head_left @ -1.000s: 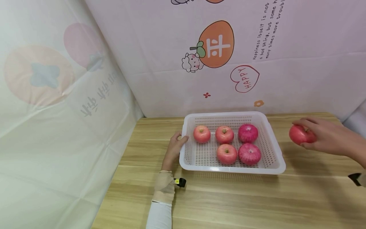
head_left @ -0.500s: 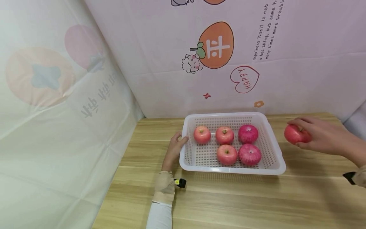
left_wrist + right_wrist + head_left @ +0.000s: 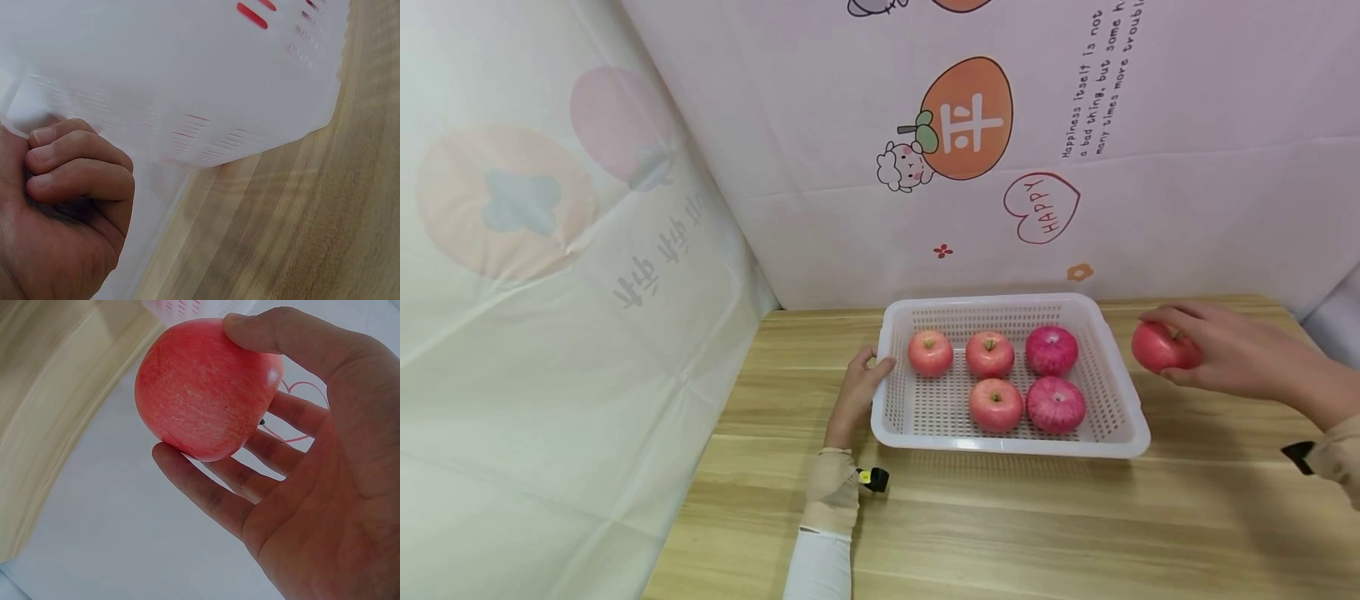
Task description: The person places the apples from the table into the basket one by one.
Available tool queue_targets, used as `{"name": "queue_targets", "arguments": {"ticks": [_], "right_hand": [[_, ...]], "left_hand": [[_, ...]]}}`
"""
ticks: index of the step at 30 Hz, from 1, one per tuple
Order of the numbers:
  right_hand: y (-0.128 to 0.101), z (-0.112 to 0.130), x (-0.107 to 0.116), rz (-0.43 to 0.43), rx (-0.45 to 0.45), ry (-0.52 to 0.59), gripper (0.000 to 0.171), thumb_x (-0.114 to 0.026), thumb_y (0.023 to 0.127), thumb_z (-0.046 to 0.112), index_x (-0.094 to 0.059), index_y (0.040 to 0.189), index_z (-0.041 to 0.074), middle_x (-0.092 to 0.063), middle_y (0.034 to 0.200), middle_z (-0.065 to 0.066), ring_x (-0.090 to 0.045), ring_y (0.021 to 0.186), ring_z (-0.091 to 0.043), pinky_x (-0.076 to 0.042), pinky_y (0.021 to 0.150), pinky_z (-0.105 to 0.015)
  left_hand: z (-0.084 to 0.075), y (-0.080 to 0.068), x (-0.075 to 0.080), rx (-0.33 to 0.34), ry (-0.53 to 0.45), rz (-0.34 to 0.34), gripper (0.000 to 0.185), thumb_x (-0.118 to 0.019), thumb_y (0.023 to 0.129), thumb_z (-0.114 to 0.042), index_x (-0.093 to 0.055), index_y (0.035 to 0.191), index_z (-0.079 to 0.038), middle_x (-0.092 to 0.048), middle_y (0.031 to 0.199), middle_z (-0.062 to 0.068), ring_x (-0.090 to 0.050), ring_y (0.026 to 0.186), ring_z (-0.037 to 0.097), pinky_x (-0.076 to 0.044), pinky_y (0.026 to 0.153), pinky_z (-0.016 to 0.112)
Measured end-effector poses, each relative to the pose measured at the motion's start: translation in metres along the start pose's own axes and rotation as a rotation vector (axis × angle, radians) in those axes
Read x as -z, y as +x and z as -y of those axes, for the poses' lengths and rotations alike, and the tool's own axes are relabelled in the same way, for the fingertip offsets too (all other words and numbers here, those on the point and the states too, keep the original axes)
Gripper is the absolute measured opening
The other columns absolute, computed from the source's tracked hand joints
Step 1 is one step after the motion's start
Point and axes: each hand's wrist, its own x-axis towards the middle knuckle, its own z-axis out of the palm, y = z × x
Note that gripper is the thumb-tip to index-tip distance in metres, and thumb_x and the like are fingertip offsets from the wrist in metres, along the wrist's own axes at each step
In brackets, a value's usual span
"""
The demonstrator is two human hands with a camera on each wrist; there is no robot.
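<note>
My left hand (image 3: 855, 390) grips the left rim of a white perforated plastic basket (image 3: 940, 443), its fingers curled in the left wrist view. Off the basket's right side, my right hand (image 3: 1240, 350) holds a red apple (image 3: 1161, 346) above the table. The right wrist view has that apple (image 3: 203, 394) between the thumb and the fingertips. Inside the basket lie three pinkish-red apples: one at back left (image 3: 929, 353), one at back middle (image 3: 989, 354), one at front middle (image 3: 996, 405). Two darker magenta, streaked round fruits, one at the back (image 3: 1051, 350) and one in front (image 3: 1056, 404), sit to their right.
The wooden table (image 3: 1000, 525) extends in front of the basket and to both sides. A printed white cloth (image 3: 850, 225) hangs behind the table, and another sheet (image 3: 550, 400) covers the left side. Each wrist wears a tan band with a black piece.
My right hand has moved left towards the basket, carrying the apple. The left hand, the basket and the fruit inside have stayed in place.
</note>
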Motion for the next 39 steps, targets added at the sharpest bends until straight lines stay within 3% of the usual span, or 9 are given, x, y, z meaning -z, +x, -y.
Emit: {"name": "queue_targets", "arguments": {"ticks": [6,17,31,39], "right_hand": [[0.005,0.006,0.002,0.004,0.008,-0.004,0.075,-0.098,0.072,0.027,-0.064,0.132,-0.002,-0.062,0.134,-0.029,-0.066,0.111,-0.046,-0.058,0.085,-0.063],[0.016,0.012,-0.003,-0.08,0.086,0.024,0.074,-0.099,0.068,0.024,-0.066,0.13,0.001,-0.065,0.13,-0.024,-0.069,0.104,-0.04,-0.06,0.081,-0.057],[0.024,0.024,0.003,0.0,0.058,0.044,0.076,-0.098,0.072,0.025,-0.064,0.136,0.001,-0.063,0.134,-0.024,-0.066,0.109,-0.039,-0.061,0.085,-0.06],[0.026,0.031,0.004,-0.03,0.076,0.06,0.076,-0.098,0.072,0.023,-0.065,0.138,0.003,-0.064,0.135,-0.022,-0.066,0.112,-0.038,-0.061,0.087,-0.059]], "left_hand": [[-0.001,-0.001,0.001,-0.007,0.026,0.002,0.028,-0.062,0.104,-0.029,-0.059,0.118,-0.004,-0.074,0.113,0.034,-0.08,0.093,0.043,-0.067,0.067,0.037],[-0.001,0.0,0.0,-0.002,0.008,0.001,0.028,-0.062,0.104,-0.027,-0.059,0.119,-0.003,-0.074,0.114,0.035,-0.079,0.095,0.045,-0.068,0.069,0.038],[0.002,-0.002,0.0,-0.01,-0.001,-0.001,0.028,-0.062,0.104,-0.027,-0.058,0.117,-0.003,-0.073,0.115,0.035,-0.08,0.094,0.042,-0.068,0.071,0.041],[0.001,-0.001,-0.001,-0.023,-0.007,-0.001,0.026,-0.061,0.104,-0.026,-0.058,0.116,-0.003,-0.074,0.114,0.035,-0.081,0.092,0.039,-0.068,0.07,0.04]]}}
